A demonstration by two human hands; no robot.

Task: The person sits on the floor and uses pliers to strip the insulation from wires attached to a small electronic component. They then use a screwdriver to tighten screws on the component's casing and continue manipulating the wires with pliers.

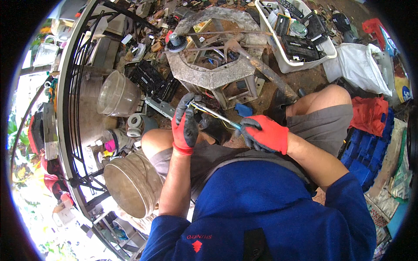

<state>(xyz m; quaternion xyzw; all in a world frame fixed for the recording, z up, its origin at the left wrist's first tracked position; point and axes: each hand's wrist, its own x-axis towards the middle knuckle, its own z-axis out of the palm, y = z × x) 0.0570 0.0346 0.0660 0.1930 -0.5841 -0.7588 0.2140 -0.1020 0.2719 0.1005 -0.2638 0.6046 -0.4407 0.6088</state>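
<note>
Both my hands wear red gloves with dark grey palms and fingers. My right hand (264,134) is closed around the handle end of a long, thin metal-shafted tool (216,115), which looks like a screwdriver with a bit of teal near the grip. The shaft runs up and left to my left hand (185,127), whose fingers pinch a small part with thin wires at the tip. The part's kind is hidden by the fingers. A thin yellow wire hangs along the shaft. Just beyond my hands stands an octagonal metal frame (187,74).
Across the frame lies a rusty hammer-like tool (265,69). A white bin (300,66) of black electronic parts stands far right, near a white sack (361,65). On the left are a clear bucket (116,93), a lidded pail (130,185) and a black metal rack (78,100). Scrap litters the ground.
</note>
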